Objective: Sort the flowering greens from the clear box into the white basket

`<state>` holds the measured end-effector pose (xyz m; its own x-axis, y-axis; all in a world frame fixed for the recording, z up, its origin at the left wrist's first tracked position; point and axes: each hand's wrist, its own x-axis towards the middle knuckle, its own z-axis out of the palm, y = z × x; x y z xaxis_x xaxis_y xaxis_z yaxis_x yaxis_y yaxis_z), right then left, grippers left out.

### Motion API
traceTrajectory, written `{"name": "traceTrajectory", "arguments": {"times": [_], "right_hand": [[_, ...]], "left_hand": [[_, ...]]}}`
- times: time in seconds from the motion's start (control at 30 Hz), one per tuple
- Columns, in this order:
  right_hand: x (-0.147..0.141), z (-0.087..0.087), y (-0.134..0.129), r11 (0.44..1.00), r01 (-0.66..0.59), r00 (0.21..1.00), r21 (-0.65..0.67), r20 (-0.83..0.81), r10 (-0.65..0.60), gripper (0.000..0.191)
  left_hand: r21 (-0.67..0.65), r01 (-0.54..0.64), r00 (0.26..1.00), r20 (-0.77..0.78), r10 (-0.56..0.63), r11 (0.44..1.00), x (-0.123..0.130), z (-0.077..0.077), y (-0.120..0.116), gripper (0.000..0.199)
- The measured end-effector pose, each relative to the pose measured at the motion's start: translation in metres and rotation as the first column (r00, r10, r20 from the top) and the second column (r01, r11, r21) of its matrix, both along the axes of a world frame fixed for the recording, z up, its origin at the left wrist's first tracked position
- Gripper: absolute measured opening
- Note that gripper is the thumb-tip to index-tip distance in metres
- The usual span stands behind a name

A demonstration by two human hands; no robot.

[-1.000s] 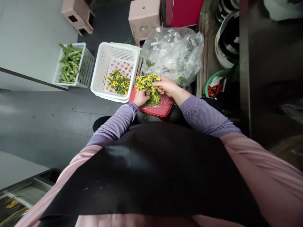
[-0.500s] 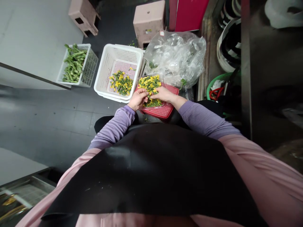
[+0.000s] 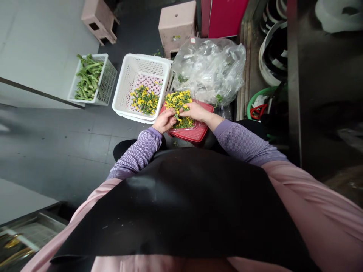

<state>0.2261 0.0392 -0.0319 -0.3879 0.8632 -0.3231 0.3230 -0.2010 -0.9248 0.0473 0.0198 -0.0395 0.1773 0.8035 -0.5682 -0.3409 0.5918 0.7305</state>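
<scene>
A clear tray of yellow-flowered green stems [image 3: 176, 98] rests on a red stool [image 3: 191, 134] in front of me. Over the tray, my left hand [image 3: 165, 120] has its fingers closed on a small flowered stem at its right side. My right hand [image 3: 194, 112] reaches in from the right, its fingertips pinched close to the left ones among the flowers; what they grip is too small to make out. Left of the stool stands a white basket [image 3: 120, 85] with a heap of the same flowered stems [image 3: 145, 100] inside.
A smaller white basket [image 3: 106, 85] of thick green stalks [image 3: 89, 77] stands farther left. Behind the tray lies a clear plastic bag [image 3: 210, 68]. Two pink stools [image 3: 177, 26] stand at the back. A green tub [image 3: 249, 107] with red-handled scissors [image 3: 258, 111] is on the right.
My left fingers have shifted slightly left and opened a small gap to the right fingertips. The view has moved a little.
</scene>
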Motion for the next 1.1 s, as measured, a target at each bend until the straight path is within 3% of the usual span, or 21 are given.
{"name": "traceTrajectory", "arguments": {"times": [0.13, 0.27, 0.43, 0.7, 0.93, 1.03, 1.1], "right_hand": [[0.001, 0.001, -0.002, 0.997, 0.016, 1.0, -0.078, 0.007, -0.016, 0.011], [0.003, -0.005, 0.001, 0.973, -0.014, 0.992, -0.229, -0.125, -0.015, 0.019], [0.003, -0.012, 0.008, 0.939, 0.046, 0.952, -0.341, -0.269, -0.144, 0.025], [-0.007, -0.005, -0.001, 0.978, 0.141, 0.971, -0.154, -0.172, -0.167, 0.017], [-0.013, -0.017, -0.001, 0.98, 0.195, 0.973, 0.048, -0.132, -0.187, 0.007], [-0.014, -0.015, -0.003, 0.975, 0.222, 0.971, 0.023, -0.094, -0.219, 0.004], [-0.015, -0.009, -0.007, 0.97, 0.233, 0.962, -0.068, -0.13, -0.24, 0.007]], "left_hand": [[-0.03, -0.053, 0.999, -0.008, 0.052, 0.998, 0.0, 0.001, 0.001, 0.021], [-0.029, -0.076, 0.997, -0.032, 0.075, 0.997, -0.004, -0.002, 0.002, 0.015], [-0.095, 0.069, 0.993, -0.091, -0.077, 0.993, -0.002, -0.002, -0.004, 0.01], [-0.105, 0.11, 0.987, -0.109, -0.122, 0.988, 0.01, 0.014, -0.007, 0.006], [-0.11, 0.132, 0.971, -0.183, -0.151, 0.985, 0.006, 0.016, -0.005, 0.01], [-0.084, 0.127, 0.97, -0.199, -0.141, 0.988, 0.005, 0.015, -0.005, 0.011], [-0.054, 0.116, 0.97, -0.206, -0.125, 0.992, 0.006, 0.015, -0.006, 0.013]]}}
